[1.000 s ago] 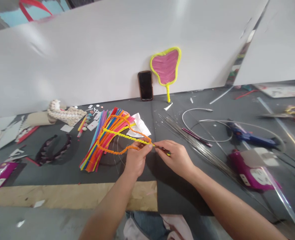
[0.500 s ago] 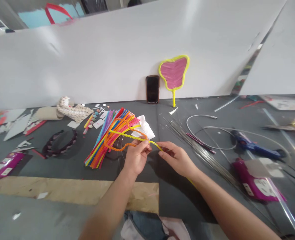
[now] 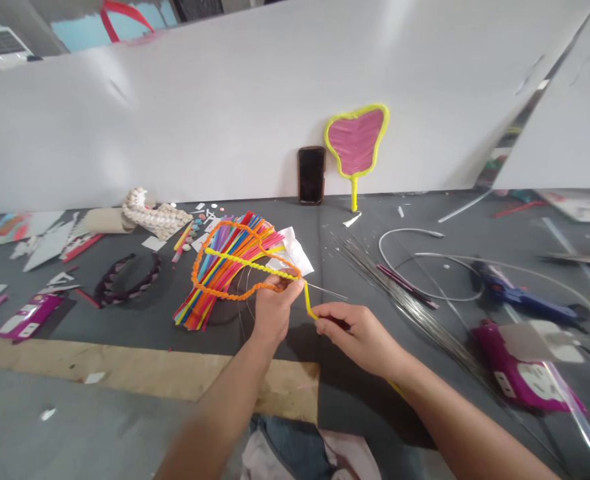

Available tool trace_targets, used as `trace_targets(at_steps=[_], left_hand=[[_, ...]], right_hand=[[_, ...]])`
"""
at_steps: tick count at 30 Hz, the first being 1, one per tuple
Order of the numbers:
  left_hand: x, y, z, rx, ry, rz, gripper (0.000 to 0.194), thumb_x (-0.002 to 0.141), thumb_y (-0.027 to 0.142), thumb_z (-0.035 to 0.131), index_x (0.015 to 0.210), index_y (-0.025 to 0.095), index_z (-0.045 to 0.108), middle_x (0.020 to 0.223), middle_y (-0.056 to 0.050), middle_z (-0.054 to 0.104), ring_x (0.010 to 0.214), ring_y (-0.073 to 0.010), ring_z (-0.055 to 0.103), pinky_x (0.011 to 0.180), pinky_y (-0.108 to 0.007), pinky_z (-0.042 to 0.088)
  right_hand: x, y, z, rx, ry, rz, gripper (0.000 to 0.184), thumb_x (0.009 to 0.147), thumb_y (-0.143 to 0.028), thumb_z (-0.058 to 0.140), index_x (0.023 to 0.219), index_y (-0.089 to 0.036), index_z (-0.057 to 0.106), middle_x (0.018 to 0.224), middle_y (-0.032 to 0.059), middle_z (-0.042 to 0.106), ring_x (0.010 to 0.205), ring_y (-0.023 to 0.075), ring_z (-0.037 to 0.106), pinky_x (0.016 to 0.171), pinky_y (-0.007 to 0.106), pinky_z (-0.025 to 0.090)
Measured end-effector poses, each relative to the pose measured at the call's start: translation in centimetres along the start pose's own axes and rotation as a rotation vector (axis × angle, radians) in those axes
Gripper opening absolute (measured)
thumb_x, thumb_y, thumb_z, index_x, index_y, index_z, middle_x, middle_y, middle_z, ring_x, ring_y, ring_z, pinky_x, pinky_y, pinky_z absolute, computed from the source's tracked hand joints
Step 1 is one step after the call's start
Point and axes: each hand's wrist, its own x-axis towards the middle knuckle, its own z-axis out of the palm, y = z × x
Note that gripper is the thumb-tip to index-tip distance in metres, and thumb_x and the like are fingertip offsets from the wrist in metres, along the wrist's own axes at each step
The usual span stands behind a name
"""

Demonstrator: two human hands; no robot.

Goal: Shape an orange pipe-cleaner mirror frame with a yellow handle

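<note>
My left hand (image 3: 277,307) pinches the base of an orange twisted pipe-cleaner frame (image 3: 223,294), a curved loop with a yellow twisted strand (image 3: 245,261) running across it. From that pinch a yellow pipe cleaner (image 3: 307,297) bends down to my right hand (image 3: 349,330), whose thumb and fingers are closed on it. Its tail shows again beneath my right wrist. A thin wire (image 3: 329,291) sticks out to the right of the left fingertips. Behind the frame lies a fanned bundle of coloured pipe cleaners (image 3: 199,313), on the dark table.
A yellow-edged pink fan shape (image 3: 357,143) and a phone (image 3: 311,175) lean on the white board (image 3: 215,113). Loose wires (image 3: 409,310), a blue glue gun (image 3: 525,293) and a purple power strip (image 3: 505,367) lie right. A braided headband (image 3: 127,280) lies left, near white paper (image 3: 295,253).
My right hand has drawn the yellow pipe cleaner downward, so it now bends sharply at the left fingertips. The orange frame has turned more face-on, and the wire end has come into view.
</note>
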Motion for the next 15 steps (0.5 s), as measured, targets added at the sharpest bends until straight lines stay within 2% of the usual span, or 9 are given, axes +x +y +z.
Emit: trace_targets(at_steps=[2, 9, 15], left_hand=[[0.0, -0.1, 0.0, 0.035, -0.012, 0.003, 0.017, 0.061, 0.018, 0.073, 0.076, 0.017, 0.063, 0.070, 0.003, 0.061, 0.064, -0.0078, 0.053, 0.066, -0.023, 0.040], [-0.1, 0.1, -0.2, 0.125, -0.118, -0.061, 0.017, 0.058, 0.016, 0.073, 0.073, 0.016, 0.063, 0.070, 0.002, 0.061, 0.062, -0.0095, 0.055, 0.065, -0.024, 0.043], [-0.6, 1.0, 0.3, -0.022, -0.203, -0.192, 0.019, 0.056, 0.016, 0.075, 0.071, 0.015, 0.063, 0.068, 0.002, 0.059, 0.060, -0.0087, 0.056, 0.064, -0.022, 0.047]], right_hand=[[-0.1, -0.3, -0.8, 0.055, 0.009, 0.056, 0.018, 0.087, -0.025, 0.048, 0.089, -0.019, 0.065, 0.074, -0.0001, 0.066, 0.063, 0.0106, 0.058, 0.058, 0.020, 0.046], [0.2, 0.2, -3.5, 0.035, 0.188, 0.131, 0.021, 0.085, -0.032, 0.049, 0.082, -0.017, 0.063, 0.064, -0.0008, 0.057, 0.050, 0.0080, 0.045, 0.045, 0.019, 0.035], [0.8, 1.5, -4.1, 0.031, 0.240, 0.166, 0.023, 0.084, -0.034, 0.049, 0.086, -0.016, 0.063, 0.064, -0.0008, 0.057, 0.048, 0.0082, 0.043, 0.042, 0.020, 0.032]])
